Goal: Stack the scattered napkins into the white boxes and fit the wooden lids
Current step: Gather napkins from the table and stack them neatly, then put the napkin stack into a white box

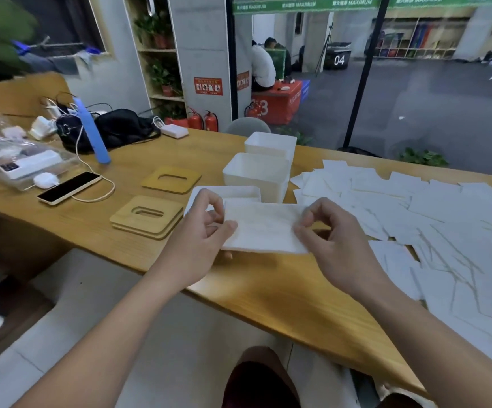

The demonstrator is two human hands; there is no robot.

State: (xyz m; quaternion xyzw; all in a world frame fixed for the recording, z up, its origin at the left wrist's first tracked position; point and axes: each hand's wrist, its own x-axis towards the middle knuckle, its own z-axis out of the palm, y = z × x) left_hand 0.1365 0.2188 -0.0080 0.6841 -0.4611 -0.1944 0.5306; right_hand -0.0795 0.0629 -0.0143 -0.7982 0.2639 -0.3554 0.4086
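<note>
Napkin (264,228) pinched at both ends by left hand (200,234) and right hand (333,240), above table (268,278), near white boxes (256,175).

Bare table (268,290) strip near the front edge is passable. Right side is blocked by scattered napkins (433,219). Three white boxes (256,178) crowd the middle behind the held napkin. Lids (147,216) sit left, with an open gap between them and the phone (68,188). Back-left is cluttered with a bag (112,131) and cables.
</note>
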